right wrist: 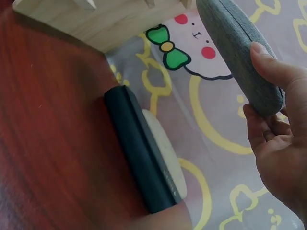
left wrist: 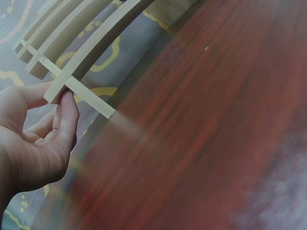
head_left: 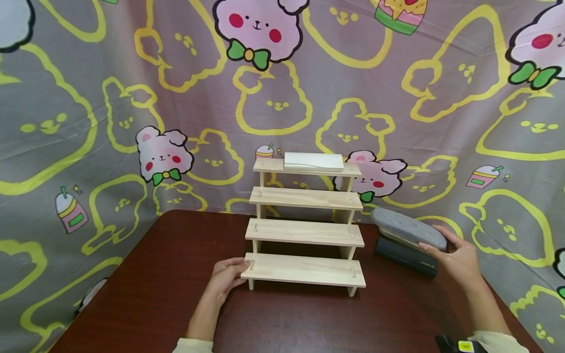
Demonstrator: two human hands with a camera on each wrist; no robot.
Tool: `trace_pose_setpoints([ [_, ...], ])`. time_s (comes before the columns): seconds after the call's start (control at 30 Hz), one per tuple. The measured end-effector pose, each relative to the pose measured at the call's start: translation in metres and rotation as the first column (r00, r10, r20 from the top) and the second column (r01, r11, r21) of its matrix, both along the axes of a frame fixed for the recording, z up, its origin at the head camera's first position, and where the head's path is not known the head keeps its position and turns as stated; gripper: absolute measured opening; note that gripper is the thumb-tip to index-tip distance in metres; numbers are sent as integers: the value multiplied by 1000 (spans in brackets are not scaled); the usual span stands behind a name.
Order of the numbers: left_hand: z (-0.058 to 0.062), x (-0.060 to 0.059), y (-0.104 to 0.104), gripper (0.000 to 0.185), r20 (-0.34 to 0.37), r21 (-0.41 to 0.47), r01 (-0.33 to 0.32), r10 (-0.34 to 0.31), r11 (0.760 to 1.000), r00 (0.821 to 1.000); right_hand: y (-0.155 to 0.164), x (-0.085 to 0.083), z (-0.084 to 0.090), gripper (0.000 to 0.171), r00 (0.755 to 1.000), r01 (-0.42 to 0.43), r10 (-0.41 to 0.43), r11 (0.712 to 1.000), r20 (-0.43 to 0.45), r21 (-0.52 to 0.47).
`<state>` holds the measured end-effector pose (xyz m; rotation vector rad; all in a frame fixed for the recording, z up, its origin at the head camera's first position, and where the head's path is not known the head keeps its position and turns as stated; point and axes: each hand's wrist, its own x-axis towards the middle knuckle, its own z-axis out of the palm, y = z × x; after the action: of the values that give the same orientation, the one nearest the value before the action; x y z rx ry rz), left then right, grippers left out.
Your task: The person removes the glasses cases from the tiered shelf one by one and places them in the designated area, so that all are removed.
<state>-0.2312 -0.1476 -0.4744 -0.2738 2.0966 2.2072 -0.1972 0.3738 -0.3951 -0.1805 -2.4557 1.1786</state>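
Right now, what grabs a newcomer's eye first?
The pale wooden step shelf standing mid-table, with a white case on its top step and the left hand touching the end of its bottom step. To its right, the right hand holds a grey case above a dark case lying on the table.

One pale wooden four-step display stand [head_left: 304, 230] stands on one dark red-brown wooden table [head_left: 154, 294]. There are three oblong cases: one white [head_left: 313, 161], one grey fabric [head_left: 408, 228], one black [head_left: 406, 256]. Two hands show.

Beige case [right wrist: 163, 148] mostly behind black case [right wrist: 141, 153]
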Motion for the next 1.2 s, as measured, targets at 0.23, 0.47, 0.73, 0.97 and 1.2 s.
trace_pose_setpoints([
  [0.23, 0, 0, 0, 45, 0, 4, 1, -1, 1000, 1000, 5, 6, -8, 71, 999, 16, -17, 1000, 32, 26],
  [0.47, -2, -1, -2, 47, -2, -3, 6, -6, 1000, 1000, 12, 10, -18, 69, 1000, 1, -1, 1000, -7, 7],
  [0.73, -2, -1, -1, 47, -3, -6, 2, -2, 1000, 1000, 18, 16, -29, 70, 999, 19, -19, 1000, 31, 6],
  [0.97, 0, 0, 0, 45, -2, 7, -5, 5, 1000, 1000, 22, 20, -36, 72, 997, 46, -48, 999, 67, 29],
  [1.2, 0, 1, 0, 44, 4, 8, -7, 7, 1000, 1000, 26, 23, -40, 72, 997, 48, -52, 997, 63, 60],
])
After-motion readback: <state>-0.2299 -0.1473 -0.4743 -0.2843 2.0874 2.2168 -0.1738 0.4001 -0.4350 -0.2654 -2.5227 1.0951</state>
